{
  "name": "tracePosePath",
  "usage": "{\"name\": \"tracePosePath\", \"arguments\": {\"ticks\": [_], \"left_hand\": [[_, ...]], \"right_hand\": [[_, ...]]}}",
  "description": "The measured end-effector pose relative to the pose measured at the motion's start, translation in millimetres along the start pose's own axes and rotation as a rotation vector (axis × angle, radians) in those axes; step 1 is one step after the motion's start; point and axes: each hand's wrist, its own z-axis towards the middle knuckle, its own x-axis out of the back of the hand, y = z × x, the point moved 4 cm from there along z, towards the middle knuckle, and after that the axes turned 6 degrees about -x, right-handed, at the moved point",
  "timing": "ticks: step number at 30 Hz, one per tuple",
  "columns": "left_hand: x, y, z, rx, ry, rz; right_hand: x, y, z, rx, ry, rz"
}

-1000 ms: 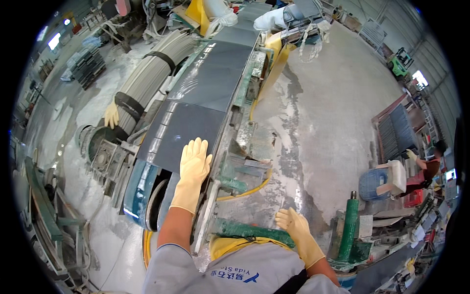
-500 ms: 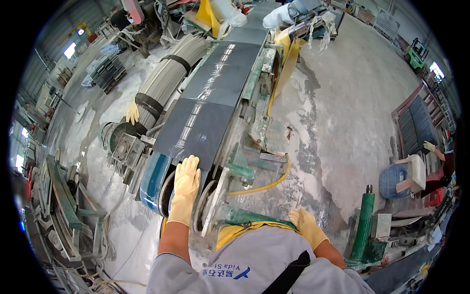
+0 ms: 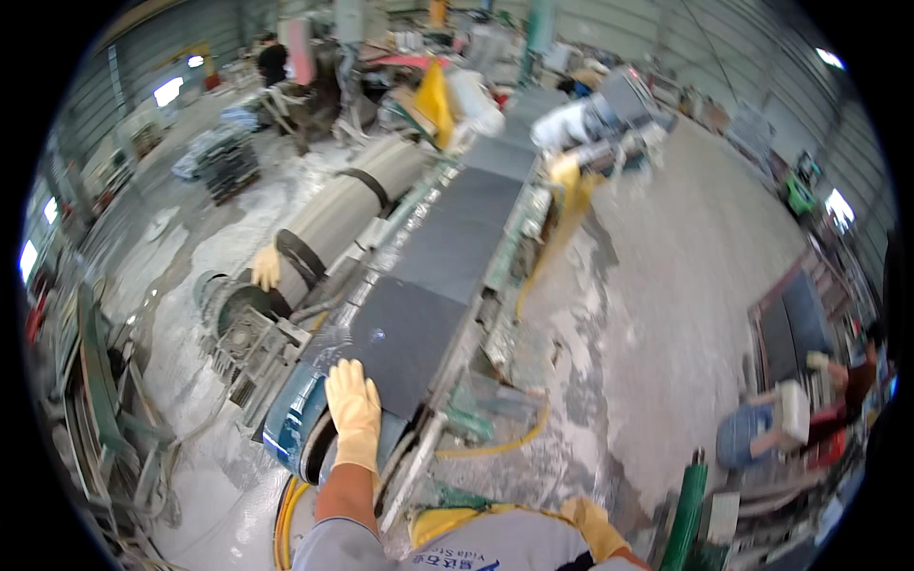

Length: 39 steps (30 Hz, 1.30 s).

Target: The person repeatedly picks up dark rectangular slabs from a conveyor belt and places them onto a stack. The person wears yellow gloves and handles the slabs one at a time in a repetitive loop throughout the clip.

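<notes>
My left hand [image 3: 352, 404], in a pale yellow rubber glove, is open with its fingers flat and close together. It rests at the near left corner of a dark grey stone slab [image 3: 405, 328]. The slab lies on a conveyor with a rounded blue end cover [image 3: 292, 428], and another dark slab [image 3: 457, 224] follows end to end beyond it. My right hand [image 3: 592, 528], gloved alike, is low beside my waist, apart from the slabs. Its fingers are smeared, so their grip is unclear.
A yellow glove [image 3: 267, 268] sits by the strapped grey bundle [image 3: 357, 200] left of the conveyor. A green cylinder [image 3: 684, 514] stands at lower right. Farther right, a person [image 3: 852, 381] works near a blue bucket [image 3: 745, 438]. Stacked slabs [image 3: 224, 167] stand far left.
The view has tilted upward, and the scene sits lower and blurs. My left hand has shifted left along the near slab's edge. My right hand stays near my waist.
</notes>
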Motion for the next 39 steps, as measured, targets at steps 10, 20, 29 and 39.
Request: {"name": "tracePosePath", "arguments": {"ticks": [10, 20, 29, 39], "left_hand": [[21, 3, -3, 0.019, 0.058, -0.064], [21, -3, -14, 0.006, 0.110, -0.004], [20, -8, -21, 0.017, 0.087, -0.019], [22, -14, -28, 0.033, 0.069, -0.034]], "right_hand": [[-13, 3, 74, -0.140, -0.377, -0.045], [-46, 3, 34, -0.033, -0.103, -0.136], [-23, -9, 6, 0.058, 0.047, -0.051], [-18, 3, 18, 0.054, 0.099, -0.048]]}}
